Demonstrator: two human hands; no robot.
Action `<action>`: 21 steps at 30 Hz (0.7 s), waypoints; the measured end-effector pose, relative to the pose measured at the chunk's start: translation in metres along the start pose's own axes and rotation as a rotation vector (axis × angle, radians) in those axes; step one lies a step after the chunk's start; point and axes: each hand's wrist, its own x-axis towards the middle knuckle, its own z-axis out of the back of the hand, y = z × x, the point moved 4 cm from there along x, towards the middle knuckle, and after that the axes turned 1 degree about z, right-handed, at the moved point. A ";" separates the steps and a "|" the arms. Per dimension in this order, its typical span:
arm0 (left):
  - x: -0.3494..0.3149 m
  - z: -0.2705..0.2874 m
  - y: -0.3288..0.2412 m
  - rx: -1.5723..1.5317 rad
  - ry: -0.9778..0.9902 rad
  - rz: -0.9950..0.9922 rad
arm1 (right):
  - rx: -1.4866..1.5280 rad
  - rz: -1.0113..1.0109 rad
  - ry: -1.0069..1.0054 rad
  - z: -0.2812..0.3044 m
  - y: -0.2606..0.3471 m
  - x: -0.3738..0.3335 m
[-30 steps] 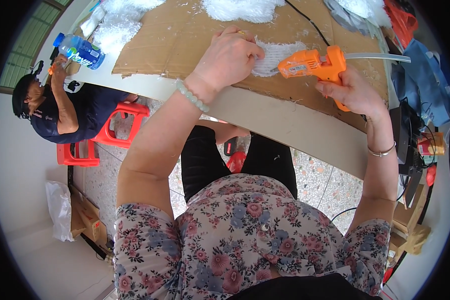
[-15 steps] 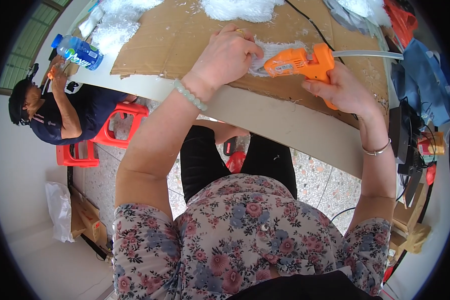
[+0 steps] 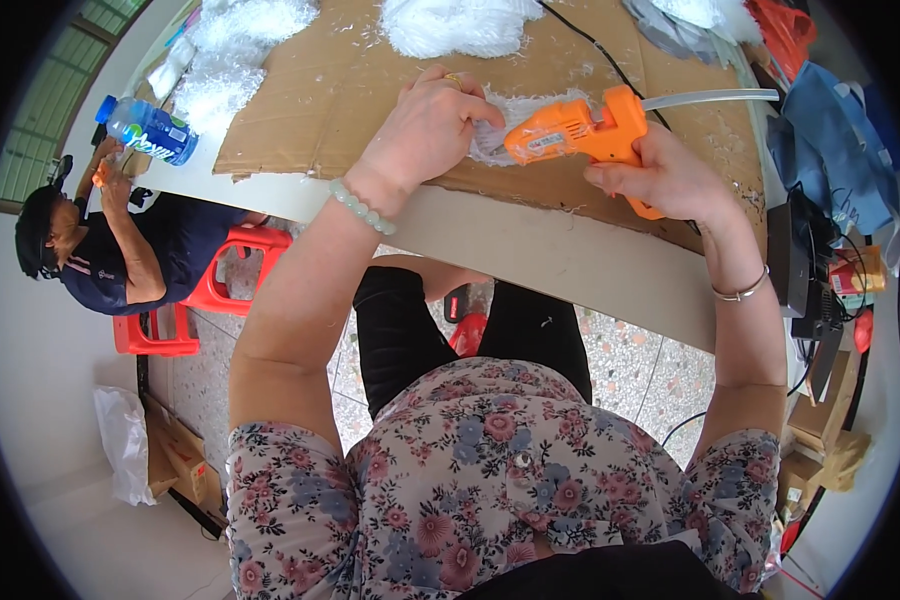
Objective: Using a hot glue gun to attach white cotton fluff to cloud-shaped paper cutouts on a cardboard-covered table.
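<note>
My right hand (image 3: 660,175) is wrapped round the handle of an orange hot glue gun (image 3: 560,135), whose nozzle end points left. A clear glue stick (image 3: 710,98) juts from its rear. The nozzle is over a white, fuzzy-edged fabric piece (image 3: 490,142) lying near the table's front edge; whether it touches is unclear. My left hand (image 3: 425,130), fingers curled, grips the left end of that piece. Its fingertips are partly hidden behind the hand.
Brown cardboard (image 3: 310,110) covers the white table (image 3: 550,255). White fluffy bundles (image 3: 460,25) lie at the back, near a black cord (image 3: 610,55). A blue-labelled bottle (image 3: 150,132) stands at left. Beyond it, another person (image 3: 120,245) sits on a red stool (image 3: 235,270).
The whole view has shifted slightly, with the table contents lying further left. Both hands keep nearly the same place over the white piece, and the glue gun stays in my right hand.
</note>
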 end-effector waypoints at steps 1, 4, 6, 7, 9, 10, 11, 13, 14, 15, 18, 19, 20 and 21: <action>0.000 0.000 0.001 -0.011 -0.001 -0.001 | 0.127 0.096 -0.032 0.004 0.004 -0.004; 0.000 -0.001 0.005 -0.027 0.000 0.003 | 0.306 0.226 -0.103 0.022 0.000 -0.010; 0.001 -0.001 0.005 -0.033 0.005 0.015 | 0.439 0.283 -0.164 0.033 -0.007 -0.012; 0.003 -0.001 0.004 -0.038 0.015 0.031 | 0.432 0.285 -0.168 0.033 -0.008 -0.012; 0.003 0.001 0.001 -0.043 0.016 0.033 | 0.737 0.358 -0.216 0.035 -0.006 -0.011; 0.003 0.002 -0.001 -0.047 0.024 0.039 | 0.734 0.358 -0.226 0.035 -0.003 -0.011; 0.002 0.003 -0.004 -0.044 0.024 0.033 | 0.734 0.362 -0.231 0.031 0.004 -0.008; -0.002 0.005 -0.010 -0.008 0.021 0.025 | 0.937 0.332 -0.342 0.021 0.013 0.000; -0.004 0.005 -0.014 -0.005 0.025 0.018 | 0.983 0.323 -0.294 0.017 0.010 0.007; -0.004 0.008 -0.022 0.027 0.004 0.003 | 0.984 0.328 -0.309 0.015 0.008 0.013; -0.007 0.011 -0.034 0.131 -0.034 -0.028 | 0.985 0.165 -0.365 0.006 0.012 0.022; -0.007 0.012 -0.038 0.191 -0.053 -0.048 | 0.991 0.172 -0.364 0.004 0.014 0.026; -0.008 0.012 -0.041 0.200 -0.049 -0.049 | 1.023 0.191 -0.389 0.001 0.013 0.030; -0.008 0.014 -0.046 0.236 -0.093 -0.067 | 1.057 0.208 -0.416 -0.001 0.011 0.033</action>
